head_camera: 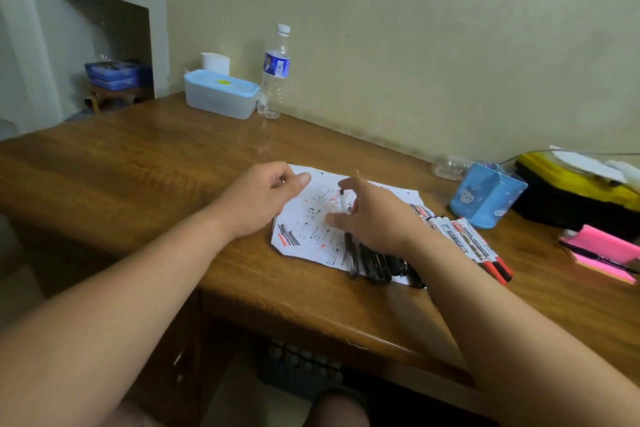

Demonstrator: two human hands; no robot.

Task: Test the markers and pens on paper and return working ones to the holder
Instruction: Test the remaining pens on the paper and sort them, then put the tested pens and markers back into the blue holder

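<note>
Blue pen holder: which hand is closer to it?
Right. The right hand, pinching a pen over the paper, is left of the blue pen holder; the left hand is farther left.

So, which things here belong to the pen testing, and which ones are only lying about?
For the job:
paper
pen in the right hand
markers
black pens
holder

Lying about:
bottle
lidded box
pink notes
yellow case
</note>
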